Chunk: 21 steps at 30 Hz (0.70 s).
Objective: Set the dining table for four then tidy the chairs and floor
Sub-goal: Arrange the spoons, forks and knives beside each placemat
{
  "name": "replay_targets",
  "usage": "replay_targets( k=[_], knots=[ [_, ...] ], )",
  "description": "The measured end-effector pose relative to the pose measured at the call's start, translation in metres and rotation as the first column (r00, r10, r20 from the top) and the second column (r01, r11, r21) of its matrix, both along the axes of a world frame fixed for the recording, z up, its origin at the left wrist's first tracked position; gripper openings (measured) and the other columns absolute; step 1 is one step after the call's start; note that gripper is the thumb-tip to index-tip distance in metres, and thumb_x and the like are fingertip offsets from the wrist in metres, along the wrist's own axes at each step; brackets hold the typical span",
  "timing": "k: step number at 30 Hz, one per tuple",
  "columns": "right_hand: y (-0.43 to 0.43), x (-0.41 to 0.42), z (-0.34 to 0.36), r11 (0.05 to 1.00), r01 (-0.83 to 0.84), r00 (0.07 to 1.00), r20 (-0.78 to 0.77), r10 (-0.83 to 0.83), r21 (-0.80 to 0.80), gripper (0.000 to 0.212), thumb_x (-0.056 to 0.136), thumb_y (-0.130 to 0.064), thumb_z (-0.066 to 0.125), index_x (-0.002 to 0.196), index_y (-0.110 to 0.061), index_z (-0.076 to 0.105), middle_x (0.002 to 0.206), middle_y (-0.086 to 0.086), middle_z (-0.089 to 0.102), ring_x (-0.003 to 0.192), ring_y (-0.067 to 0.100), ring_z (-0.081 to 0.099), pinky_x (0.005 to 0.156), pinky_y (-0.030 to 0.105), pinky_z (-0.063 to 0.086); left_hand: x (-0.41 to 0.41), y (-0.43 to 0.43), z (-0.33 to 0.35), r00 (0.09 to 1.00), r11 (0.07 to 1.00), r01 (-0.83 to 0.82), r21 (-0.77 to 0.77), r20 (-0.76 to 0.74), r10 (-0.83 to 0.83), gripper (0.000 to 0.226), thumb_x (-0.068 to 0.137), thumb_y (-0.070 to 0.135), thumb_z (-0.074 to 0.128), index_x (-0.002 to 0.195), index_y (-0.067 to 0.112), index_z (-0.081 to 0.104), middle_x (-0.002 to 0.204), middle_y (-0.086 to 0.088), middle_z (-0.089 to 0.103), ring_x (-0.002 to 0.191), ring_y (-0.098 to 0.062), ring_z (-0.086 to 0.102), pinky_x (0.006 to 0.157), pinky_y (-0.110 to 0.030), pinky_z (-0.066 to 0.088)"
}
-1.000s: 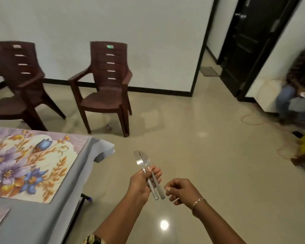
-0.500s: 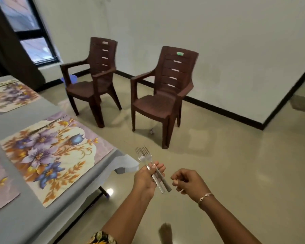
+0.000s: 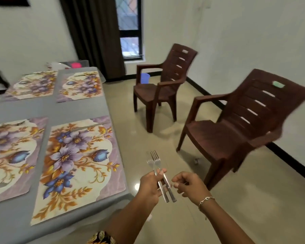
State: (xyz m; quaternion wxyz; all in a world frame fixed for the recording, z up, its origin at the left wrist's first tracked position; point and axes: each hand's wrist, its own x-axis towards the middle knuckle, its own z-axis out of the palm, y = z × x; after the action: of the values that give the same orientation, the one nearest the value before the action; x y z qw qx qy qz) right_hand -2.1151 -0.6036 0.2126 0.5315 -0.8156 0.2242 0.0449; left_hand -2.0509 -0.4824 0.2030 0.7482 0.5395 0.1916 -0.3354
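Note:
My left hand (image 3: 151,184) grips two steel forks (image 3: 156,166), tines up, just past the right edge of the grey table (image 3: 74,108). My right hand (image 3: 188,184) hovers beside the fork handles with fingers curled, holding nothing. Several floral placemats lie on the table; the nearest placemat (image 3: 77,166) is left of my hands. Another placemat (image 3: 9,159) at the left carries cutlery at its far edge.
Two brown plastic armchairs stand on the tiled floor to the right: one chair (image 3: 236,131) close by, another chair (image 3: 165,85) farther back near a window and dark curtain (image 3: 95,36). A small blue object (image 3: 145,78) sits behind the far chair.
The view has swung left, bringing the table and all placemats into sight. My hands keep the same hold on the forks.

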Motion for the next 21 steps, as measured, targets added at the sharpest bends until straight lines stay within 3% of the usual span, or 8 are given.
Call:
replay_targets(
  k=[6,12,16,21],
  knots=[
    [-0.030,0.095,-0.014,0.958,-0.275,0.961,0.017,0.275,0.075,0.011,0.083,-0.006,0.064,0.074,-0.013,0.063,0.063,0.000,0.053,0.055,0.008,0.053,0.049,0.016,0.042,0.053,-0.021,-0.009,0.962,0.962,-0.273,0.010,0.010,0.272,0.015,0.091,-0.001,0.052,0.086,0.006,0.064,0.072,-0.009,0.052,0.067,-0.021,0.056,0.050,-0.026,0.055],
    [-0.061,0.163,-0.009,0.841,-0.533,0.843,-0.025,0.537,0.093,0.021,0.082,-0.001,0.064,0.068,-0.016,0.060,0.058,-0.005,0.053,0.052,0.007,0.050,0.047,0.018,0.042,0.082,-0.049,0.005,0.842,0.843,-0.538,-0.005,-0.032,0.538,0.011,0.091,-0.001,0.052,0.090,0.002,0.063,0.073,-0.010,0.051,0.071,-0.020,0.053,0.071,-0.037,0.054],
    [-0.052,0.203,-0.006,0.701,-0.704,0.702,-0.038,0.711,0.112,0.022,0.082,0.001,0.063,0.066,-0.015,0.057,0.062,-0.001,0.057,0.055,0.009,0.052,0.048,0.019,0.043,0.089,-0.048,0.009,0.725,0.726,-0.688,0.003,-0.050,0.687,0.017,0.092,-0.003,0.050,0.088,0.001,0.066,0.072,-0.012,0.055,0.072,-0.023,0.056,0.079,-0.043,0.053],
    [-0.002,0.230,-0.015,0.474,-0.870,0.468,-0.077,0.881,0.135,0.016,0.081,0.000,0.063,0.071,-0.009,0.055,0.066,0.005,0.057,0.056,0.011,0.054,0.047,0.017,0.042,0.083,-0.022,0.002,0.558,0.560,-0.828,0.039,-0.050,0.828,0.016,0.090,-0.002,0.053,0.093,0.001,0.068,0.069,-0.013,0.063,0.063,-0.022,0.061,0.059,-0.030,0.054]
  ],
)
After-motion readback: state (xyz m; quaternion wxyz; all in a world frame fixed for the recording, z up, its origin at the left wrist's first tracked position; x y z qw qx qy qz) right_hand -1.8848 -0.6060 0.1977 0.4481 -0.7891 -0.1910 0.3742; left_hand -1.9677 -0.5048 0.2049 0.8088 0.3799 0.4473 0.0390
